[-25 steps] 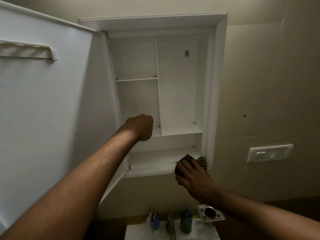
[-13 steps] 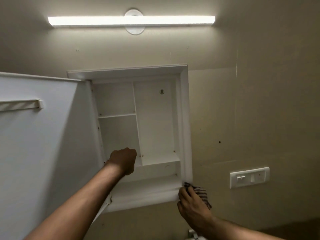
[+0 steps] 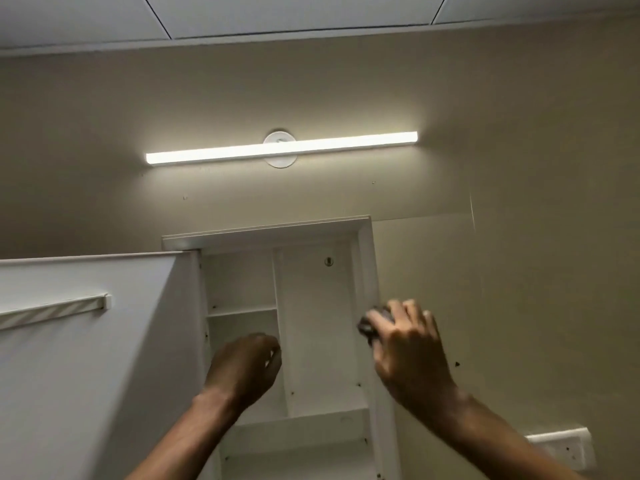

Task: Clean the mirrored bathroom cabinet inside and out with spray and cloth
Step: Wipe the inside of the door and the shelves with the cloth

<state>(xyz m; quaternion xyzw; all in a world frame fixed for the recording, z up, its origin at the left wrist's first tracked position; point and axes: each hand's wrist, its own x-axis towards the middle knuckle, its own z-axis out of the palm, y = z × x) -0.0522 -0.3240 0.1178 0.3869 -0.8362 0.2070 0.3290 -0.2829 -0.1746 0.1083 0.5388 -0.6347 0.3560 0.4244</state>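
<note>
Head view, progress: the white open-fronted wall cabinet (image 3: 322, 341) stands open with bare shelves; the wipe looks midway, at the right frame. Its mirror face is hidden, no spray bottle shows.
Head view, right hand (image 3: 408, 351): raised, presses the dark bunched cloth (image 3: 372, 323) on the cabinet's right frame.
Head view, left hand (image 3: 244, 367): loosely curled, blurred; cannot tell if it grasps the cabinet's divider.

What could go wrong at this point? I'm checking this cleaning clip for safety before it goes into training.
1. The open door stands at head height beside the left hand; leaning in could bump it.
2. The right hand presses the cloth on the cabinet's right frame edge; it might slip off onto the wall.
3. The hands look blurred, so fast wiping could miss spots.
</note>
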